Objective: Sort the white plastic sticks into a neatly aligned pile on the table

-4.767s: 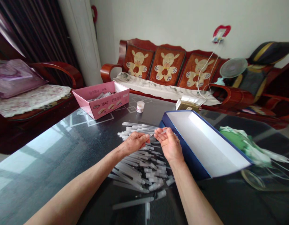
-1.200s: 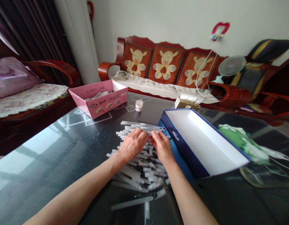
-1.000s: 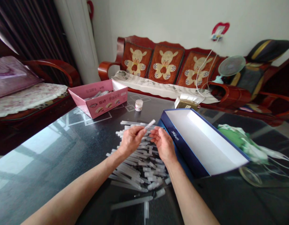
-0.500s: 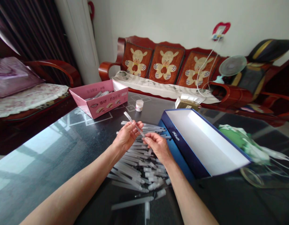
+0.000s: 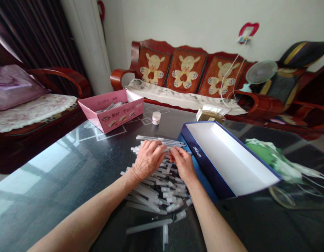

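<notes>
Glass tabletop [image 5: 59, 210]: plastic tubes [image 5: 159, 187] heaped just left of the navy box [image 5: 204, 168], topmost lying crosswise. Left hand [image 5: 148, 161] rests palm-down on them, fingers spread; right hand [image 5: 182, 162], nearer the box, fingertips gathered, pinch unclear.

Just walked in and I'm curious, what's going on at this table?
A person sits at a black glass table. Their left hand and right hand rest on a heap of slender translucent plastic tubes. An open navy box lies right of the heap, and a pink cardboard box stands beyond it.
</notes>
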Available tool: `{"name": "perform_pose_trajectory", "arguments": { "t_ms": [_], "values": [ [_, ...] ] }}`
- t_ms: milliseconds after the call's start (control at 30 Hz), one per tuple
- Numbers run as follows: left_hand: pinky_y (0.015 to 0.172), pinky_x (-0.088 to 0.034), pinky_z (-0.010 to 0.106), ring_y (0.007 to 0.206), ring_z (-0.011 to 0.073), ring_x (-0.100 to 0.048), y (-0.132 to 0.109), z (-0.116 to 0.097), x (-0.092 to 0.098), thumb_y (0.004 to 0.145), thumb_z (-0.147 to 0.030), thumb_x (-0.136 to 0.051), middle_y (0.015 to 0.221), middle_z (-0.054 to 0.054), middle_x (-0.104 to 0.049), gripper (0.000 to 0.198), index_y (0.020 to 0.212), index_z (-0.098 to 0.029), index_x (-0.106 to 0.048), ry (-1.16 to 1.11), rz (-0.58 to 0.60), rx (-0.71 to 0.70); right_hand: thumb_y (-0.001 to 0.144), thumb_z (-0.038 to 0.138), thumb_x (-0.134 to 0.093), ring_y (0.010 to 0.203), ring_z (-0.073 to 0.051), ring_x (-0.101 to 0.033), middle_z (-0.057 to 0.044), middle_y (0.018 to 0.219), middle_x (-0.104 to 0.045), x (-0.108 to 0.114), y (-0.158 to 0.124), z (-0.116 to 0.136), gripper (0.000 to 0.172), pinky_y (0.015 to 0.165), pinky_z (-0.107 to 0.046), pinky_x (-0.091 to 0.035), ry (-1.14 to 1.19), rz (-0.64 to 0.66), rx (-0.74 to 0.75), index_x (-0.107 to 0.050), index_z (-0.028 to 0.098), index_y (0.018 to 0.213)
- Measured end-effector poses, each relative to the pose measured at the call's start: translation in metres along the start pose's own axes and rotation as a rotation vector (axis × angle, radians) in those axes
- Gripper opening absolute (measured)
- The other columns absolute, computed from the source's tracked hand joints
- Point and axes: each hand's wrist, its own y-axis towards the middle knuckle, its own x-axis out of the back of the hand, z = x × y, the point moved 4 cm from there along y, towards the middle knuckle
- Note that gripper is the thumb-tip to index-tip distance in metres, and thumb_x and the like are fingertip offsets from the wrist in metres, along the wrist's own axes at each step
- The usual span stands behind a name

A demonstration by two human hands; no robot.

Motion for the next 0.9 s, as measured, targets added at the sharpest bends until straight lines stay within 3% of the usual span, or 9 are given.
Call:
{"name": "perform_pose_trajectory", "arguments": {
  "t_ms": [200, 533, 900],
  "values": [
    [0.066, -0.039, 0.030, 0.071, 0.0177, -0.051, -0.004, 0.002, -0.012, 0.094, -0.027, -0.042, 0.075, 0.004, -0.060, 0.022, 0.095, -0.019, -0.062, 0.074, 0.112, 0.025, 0.072, 0.049, -0.070, 0.059, -0.014, -0.058, 0.001, 0.068, -0.067, -0.005, -0.002, 0.003, 0.027, 0.054, -0.025, -0.044, -0.055, 0.042, 0.030, -0.068, 0.022, 0.077],
    [0.066, -0.033, 0.032, 0.072, 0.0198, -0.048, -0.002, -0.001, -0.013, 0.093, -0.033, -0.044, 0.073, 0.004, -0.058, 0.022, 0.098, -0.021, -0.063, 0.175, 0.098, 0.022, 0.071, 0.050, -0.070, 0.055, -0.014, -0.056, 0.002, 0.060, -0.064, -0.001, -0.001, 0.004, 0.027, 0.052, -0.025, -0.043, -0.103, -0.010, 0.017, -0.067, 0.023, 0.068],
    [0.064, -0.032, 0.029, 0.066, 0.0168, -0.048, -0.001, 0.004, -0.019, 0.096, -0.034, -0.038, 0.069, 0.001, -0.057, 0.029, 0.091, -0.021, -0.063, 0.135, 0.200, 0.040, 0.068, 0.042, -0.073, 0.071, -0.017, -0.064, 0.000, 0.078, -0.071, 0.004, 0.004, -0.002, 0.027, 0.065, -0.028, -0.051, -0.056, 0.072, -0.018, -0.073, 0.022, 0.085]
  ]
}}
